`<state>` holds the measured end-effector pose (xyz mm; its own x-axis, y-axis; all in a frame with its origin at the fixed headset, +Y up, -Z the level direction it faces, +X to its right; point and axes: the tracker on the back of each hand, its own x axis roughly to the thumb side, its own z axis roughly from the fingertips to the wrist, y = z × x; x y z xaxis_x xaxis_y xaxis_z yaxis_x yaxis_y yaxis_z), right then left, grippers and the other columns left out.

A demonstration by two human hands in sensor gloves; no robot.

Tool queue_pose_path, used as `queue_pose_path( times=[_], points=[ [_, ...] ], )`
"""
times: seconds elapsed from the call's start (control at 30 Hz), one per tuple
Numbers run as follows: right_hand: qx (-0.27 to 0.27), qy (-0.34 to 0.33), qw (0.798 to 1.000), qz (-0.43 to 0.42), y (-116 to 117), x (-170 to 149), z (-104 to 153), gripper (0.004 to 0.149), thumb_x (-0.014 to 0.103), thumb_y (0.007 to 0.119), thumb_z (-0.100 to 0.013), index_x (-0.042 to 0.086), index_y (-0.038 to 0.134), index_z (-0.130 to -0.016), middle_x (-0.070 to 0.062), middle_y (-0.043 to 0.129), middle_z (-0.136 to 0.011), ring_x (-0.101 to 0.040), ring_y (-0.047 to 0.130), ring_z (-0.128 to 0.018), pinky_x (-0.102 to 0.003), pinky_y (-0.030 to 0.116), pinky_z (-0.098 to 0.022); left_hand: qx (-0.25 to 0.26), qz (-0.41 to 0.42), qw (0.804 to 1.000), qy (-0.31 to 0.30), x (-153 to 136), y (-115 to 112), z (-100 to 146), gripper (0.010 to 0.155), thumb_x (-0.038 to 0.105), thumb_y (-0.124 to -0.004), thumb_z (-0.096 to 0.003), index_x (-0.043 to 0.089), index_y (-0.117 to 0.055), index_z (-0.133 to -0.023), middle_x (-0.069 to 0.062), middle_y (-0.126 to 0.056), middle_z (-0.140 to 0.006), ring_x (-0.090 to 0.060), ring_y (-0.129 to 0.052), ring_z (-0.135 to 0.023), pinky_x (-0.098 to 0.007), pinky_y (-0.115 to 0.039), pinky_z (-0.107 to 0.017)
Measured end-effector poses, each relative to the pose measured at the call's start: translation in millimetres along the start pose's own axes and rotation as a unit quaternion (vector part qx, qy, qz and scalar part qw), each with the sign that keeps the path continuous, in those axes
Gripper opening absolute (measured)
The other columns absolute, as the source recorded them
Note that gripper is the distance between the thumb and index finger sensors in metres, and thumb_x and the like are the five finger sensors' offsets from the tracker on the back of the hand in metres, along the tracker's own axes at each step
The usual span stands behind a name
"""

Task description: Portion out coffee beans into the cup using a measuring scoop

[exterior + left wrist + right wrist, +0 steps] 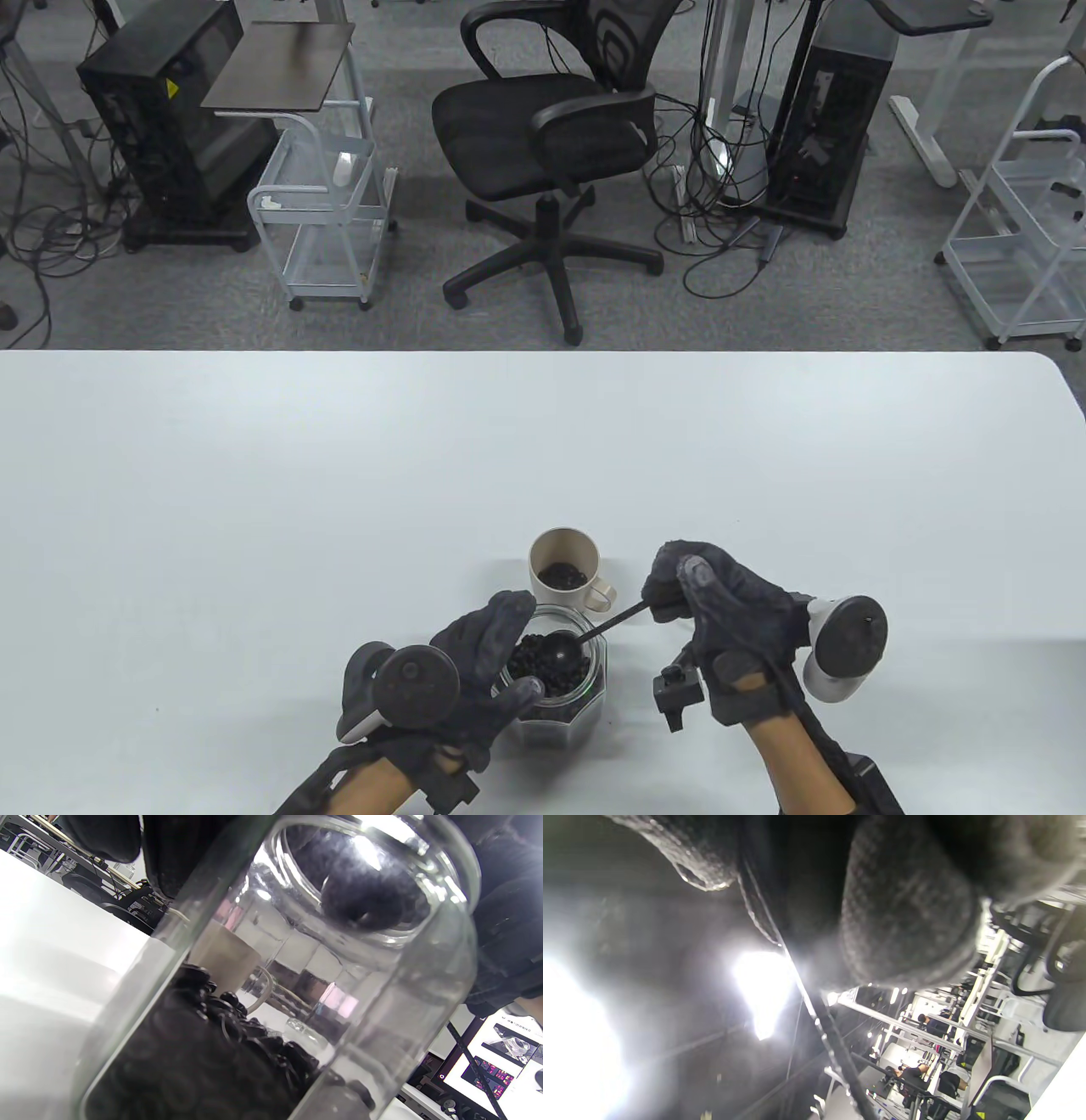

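Observation:
A clear glass jar (560,709) of dark coffee beans (547,666) stands near the table's front edge. My left hand (488,662) wraps around it from the left. In the left wrist view the jar (382,1018) fills the frame, with beans (203,1060) piled low inside. My right hand (704,594) pinches the thin handle of a black measuring scoop (560,649), whose bowl sits in the jar's mouth over the beans. Just behind the jar is a beige cup (564,570) with some beans in its bottom. The right wrist view shows only dark glove fingers (908,908) up close.
The white table (339,475) stretches wide to the left, right and back of the jar and cup. Beyond its far edge are a black office chair (551,127), white carts and computer towers on grey carpet.

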<state>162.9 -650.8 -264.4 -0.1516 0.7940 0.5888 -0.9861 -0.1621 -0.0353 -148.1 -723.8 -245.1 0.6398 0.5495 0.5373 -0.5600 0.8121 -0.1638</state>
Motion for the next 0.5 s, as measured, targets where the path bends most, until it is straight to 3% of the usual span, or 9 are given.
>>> queue_pose_path(
  times=[0.17, 0.5],
  points=[
    [0.066, -0.043, 0.995, 0.069, 22, 14, 3, 0.04, 0.038, 0.074, -0.052, 0.008, 0.087, -0.075, -0.02, 0.098, -0.054, -0.038, 0.103, -0.029, -0.048, 0.083, -0.025, 0.0, 0.0, 1.0, 0.0, 0, 0, 0, 0.092, 0.072, -0.055, -0.0419, 0.015, -0.039, -0.112, -0.022, -0.054, -0.115, -0.055, -0.07, -0.099, -0.071, -0.055, -0.068],
    [0.101, -0.041, 0.989, 0.098, 41, 4, 9, 0.04, 0.038, 0.075, -0.051, 0.009, 0.087, -0.077, -0.022, 0.096, -0.058, -0.041, 0.102, -0.032, -0.05, 0.081, -0.028, 0.0, -0.002, 1.0, 0.0, 0, 0, 0, 0.092, 0.072, -0.055, -0.0421, 0.015, -0.039, -0.112, -0.022, -0.054, -0.115, -0.055, -0.07, -0.099, -0.071, -0.055, -0.068]
  ],
)
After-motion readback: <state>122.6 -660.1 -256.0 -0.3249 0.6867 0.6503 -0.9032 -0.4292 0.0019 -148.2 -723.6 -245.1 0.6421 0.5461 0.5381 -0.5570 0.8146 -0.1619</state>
